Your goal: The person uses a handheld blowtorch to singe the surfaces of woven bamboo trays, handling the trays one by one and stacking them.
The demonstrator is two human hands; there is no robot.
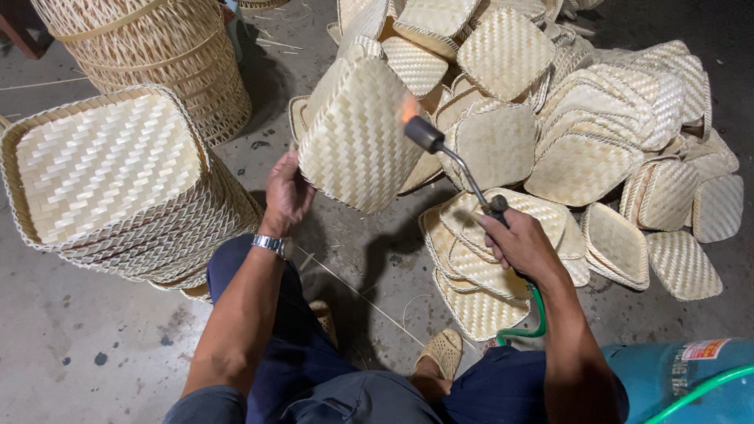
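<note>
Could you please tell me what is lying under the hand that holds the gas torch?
Under the right hand holding the torch lies a small stack of woven trays on the floor. A green hose runs below; its torch connection is hidden.

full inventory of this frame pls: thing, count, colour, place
held tray: 1, pale woven bamboo, centre, in left hand
torch: 1, metal, flame lit against the held tray, in right hand
hose: green, 1 by the right wrist; another green length lower right, link unclear
gas cylinder: 1, blue, lower right corner
tray pile: many, pale woven, loose heap top and right
tray stack: 1 nested stack, pale, left
tall baskets: stacked, count unclear, tan open weave, top left
floor: grey concrete, stray bamboo strips
watch: 1, silver, left wrist
sandals: 2, tan, bottom centre
left hand: grips the tray edge
right hand: grips the torch handle
</note>
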